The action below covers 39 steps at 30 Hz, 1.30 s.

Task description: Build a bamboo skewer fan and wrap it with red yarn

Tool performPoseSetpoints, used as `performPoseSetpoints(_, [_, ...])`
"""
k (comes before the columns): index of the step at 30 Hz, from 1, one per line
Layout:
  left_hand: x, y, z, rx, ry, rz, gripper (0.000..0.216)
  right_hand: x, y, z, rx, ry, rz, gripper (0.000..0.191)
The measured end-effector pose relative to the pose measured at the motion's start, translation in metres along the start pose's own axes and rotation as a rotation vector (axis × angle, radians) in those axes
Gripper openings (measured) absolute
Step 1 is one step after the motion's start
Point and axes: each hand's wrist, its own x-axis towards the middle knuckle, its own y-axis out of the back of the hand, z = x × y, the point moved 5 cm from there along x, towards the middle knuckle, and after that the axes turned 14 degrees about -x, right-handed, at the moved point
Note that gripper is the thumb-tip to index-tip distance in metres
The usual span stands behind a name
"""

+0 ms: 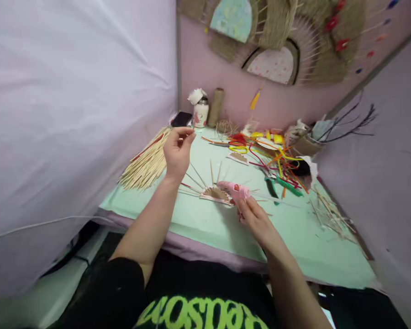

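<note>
My left hand (178, 150) is raised above the mint-green table (205, 219), fingers pinched on a thin wooden stick whose end barely shows. A heap of the same sticks (146, 164) lies just left of it. My right hand (255, 217) grips a pink glue gun (233, 189), its nozzle pointing left at a small half-round fan piece (215, 194) with sticks radiating from its edge.
Coloured pipe cleaners (274, 157), green-handled scissors (272, 187) and scraps crowd the far right. A jar (201, 112) and a twine spool (215, 107) stand at the back. Loose twigs (329, 210) lie along the right edge. Finished fans hang on the pink wall (277, 64).
</note>
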Motion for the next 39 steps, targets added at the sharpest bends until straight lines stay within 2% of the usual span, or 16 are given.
performPoseSetpoints(10, [-0.008,0.0,-0.006,0.091,0.051,-0.004,0.009,0.001,-0.005,0.005,-0.041,-0.037,-0.052,0.039])
performPoseSetpoints(18, [-0.007,0.002,-0.008,0.085,0.068,-0.005,0.011,0.006,-0.009,0.002,-0.065,0.008,-0.05,0.037])
performPoseSetpoints(39, [-0.007,0.003,-0.008,0.056,0.064,-0.008,0.006,0.002,-0.008,0.005,-0.104,-0.013,-0.089,0.04])
